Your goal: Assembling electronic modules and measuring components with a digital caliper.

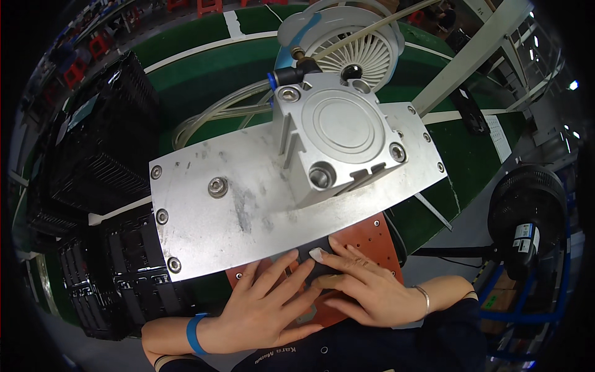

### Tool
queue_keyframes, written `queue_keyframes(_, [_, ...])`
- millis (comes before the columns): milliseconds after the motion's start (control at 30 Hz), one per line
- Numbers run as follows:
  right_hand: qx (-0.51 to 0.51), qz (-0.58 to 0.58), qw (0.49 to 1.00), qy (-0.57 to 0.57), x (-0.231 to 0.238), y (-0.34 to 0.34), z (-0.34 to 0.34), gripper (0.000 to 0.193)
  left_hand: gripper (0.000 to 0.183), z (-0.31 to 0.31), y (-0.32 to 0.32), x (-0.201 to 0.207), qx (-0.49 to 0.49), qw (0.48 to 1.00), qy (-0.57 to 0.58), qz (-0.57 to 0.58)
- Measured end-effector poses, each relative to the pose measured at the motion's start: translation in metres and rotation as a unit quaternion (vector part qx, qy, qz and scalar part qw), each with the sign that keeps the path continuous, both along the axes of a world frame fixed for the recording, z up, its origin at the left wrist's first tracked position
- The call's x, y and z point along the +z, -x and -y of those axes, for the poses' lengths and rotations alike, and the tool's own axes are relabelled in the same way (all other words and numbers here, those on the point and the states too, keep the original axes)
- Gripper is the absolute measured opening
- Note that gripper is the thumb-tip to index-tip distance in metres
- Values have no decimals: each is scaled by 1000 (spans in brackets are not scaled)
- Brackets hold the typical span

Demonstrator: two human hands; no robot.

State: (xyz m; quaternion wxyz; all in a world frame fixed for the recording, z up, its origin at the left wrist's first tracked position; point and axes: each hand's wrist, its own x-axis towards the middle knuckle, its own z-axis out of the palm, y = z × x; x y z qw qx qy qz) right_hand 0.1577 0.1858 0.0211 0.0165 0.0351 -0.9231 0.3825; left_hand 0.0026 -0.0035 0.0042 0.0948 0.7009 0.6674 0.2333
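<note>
The left hand's (263, 307) fingers are fanned apart, their tips reaching a dark flat piece (321, 270) on the orange-red fixture plate (377, 248). The right hand's (375, 291) fingers are bent and sit closer together, over the piece's right side; whether they pinch it or only press on it, I cannot tell. A small white bit (317, 254) shows at one right fingertip, either a covering or a scrap. The dark piece lies between the hands, partly covered by them, its far end running out of view at the front edge of the silver metal plate (248, 217). That edge slants just beyond the fingertips, leaving little room forward; nearer the body, the hands have only a narrow strip before the dark clothing (365, 347).

Both wrists angle inward from the sides, backs of the hands up, the left with a blue wristband (197, 335), the right with a metal bracelet (424, 301). A square pneumatic cylinder (344, 124) stands on the metal plate. Black trays (102, 149) crowd the left; green tabletop (427, 214) extends right.
</note>
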Motion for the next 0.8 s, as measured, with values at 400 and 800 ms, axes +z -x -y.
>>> queue_keyframes(400, [-224,158,878,392,8,19,-17,50,36,5,-1,2,34,986,-161,-3])
queue_keyframes(800, [-186,41,885,425,18,5,47,57,22,24,-6,19,183,857,-1,482])
